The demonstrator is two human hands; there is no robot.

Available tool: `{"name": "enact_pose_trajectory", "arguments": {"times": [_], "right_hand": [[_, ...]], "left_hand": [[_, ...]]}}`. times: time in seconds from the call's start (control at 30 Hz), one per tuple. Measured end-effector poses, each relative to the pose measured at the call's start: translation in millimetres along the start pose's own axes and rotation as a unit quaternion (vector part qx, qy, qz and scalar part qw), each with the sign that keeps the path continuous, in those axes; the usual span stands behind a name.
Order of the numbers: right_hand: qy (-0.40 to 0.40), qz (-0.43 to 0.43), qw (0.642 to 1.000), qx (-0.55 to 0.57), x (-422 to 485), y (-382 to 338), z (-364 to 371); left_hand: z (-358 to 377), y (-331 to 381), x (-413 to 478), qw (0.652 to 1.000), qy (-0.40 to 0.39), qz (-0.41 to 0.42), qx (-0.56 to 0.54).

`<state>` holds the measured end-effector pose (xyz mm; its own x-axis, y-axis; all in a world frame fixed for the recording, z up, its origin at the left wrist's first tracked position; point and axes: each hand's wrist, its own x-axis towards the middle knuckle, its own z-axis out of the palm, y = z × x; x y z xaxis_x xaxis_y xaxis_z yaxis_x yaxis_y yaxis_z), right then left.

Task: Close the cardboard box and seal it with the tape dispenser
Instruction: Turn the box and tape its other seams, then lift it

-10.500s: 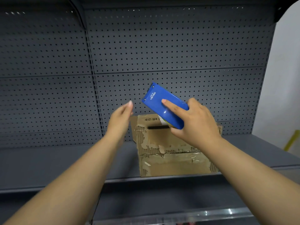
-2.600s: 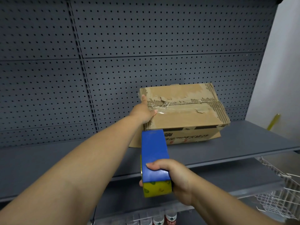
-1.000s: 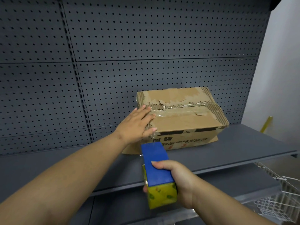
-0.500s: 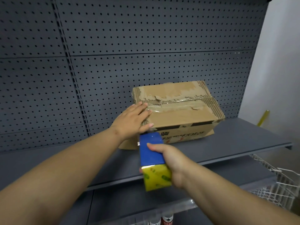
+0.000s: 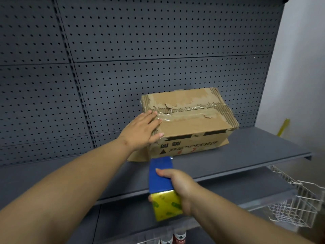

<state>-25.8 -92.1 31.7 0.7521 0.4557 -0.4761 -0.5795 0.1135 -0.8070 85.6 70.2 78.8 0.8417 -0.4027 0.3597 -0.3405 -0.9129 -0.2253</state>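
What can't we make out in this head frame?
Head view:
- Left end of the box: covered by the left hand.
- Cutter of the dispenser: faces away; the right hand covers its right side.
- Tape between dispenser and box: too clear to tell.
- The print on the box: too small to read.
- The bottles: cut by the bottom edge.
- The basket: cut by the right edge.

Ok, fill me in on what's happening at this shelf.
A person is sealing a box that sits on a grey shelf. The flaps are down and clear tape runs along the top seam. The left hand lies flat on the box's left end, with the fingers straight. The right hand grips the blue dispenser, which is held low in front of the box, not on its top.
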Motion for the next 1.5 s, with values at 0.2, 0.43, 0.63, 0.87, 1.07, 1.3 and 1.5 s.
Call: {"name": "enact_pose_trajectory", "arguments": {"times": [0.2, 0.43, 0.63, 0.87, 1.07, 1.3, 1.5], "right_hand": [[0.031, -0.088, 0.995, -0.015, -24.0, -24.7, -43.9], [0.006, -0.186, 0.981, -0.050, -66.7, -57.8, -58.9], [-0.003, -0.205, 0.978, -0.035, -81.9, -62.9, -63.8], [-0.015, -0.224, 0.973, -0.054, -93.9, -66.2, -78.2], [-0.027, -0.265, 0.962, -0.065, -115.7, -66.4, -106.5], [-0.027, -0.295, 0.954, -0.039, -128.7, -64.8, -143.2], [-0.026, -0.327, 0.945, -0.016, -121.4, -74.4, -165.7]], "left_hand": [[2.8, 2.0, -2.8, 0.999, -0.005, -0.012, -0.039], [13.8, 4.2, -2.7, 0.985, -0.009, -0.058, -0.161], [12.9, 24.0, -8.6, 0.939, 0.000, -0.120, -0.323], [7.3, 31.3, -6.4, 0.919, -0.032, -0.156, -0.360], [-1.7, 35.8, -17.1, 0.963, -0.072, -0.176, -0.191], [-12.1, 76.7, -20.6, 0.989, -0.013, -0.124, 0.075], [-31.5, 106.2, 10.4, 0.979, 0.008, -0.162, 0.124]]}}
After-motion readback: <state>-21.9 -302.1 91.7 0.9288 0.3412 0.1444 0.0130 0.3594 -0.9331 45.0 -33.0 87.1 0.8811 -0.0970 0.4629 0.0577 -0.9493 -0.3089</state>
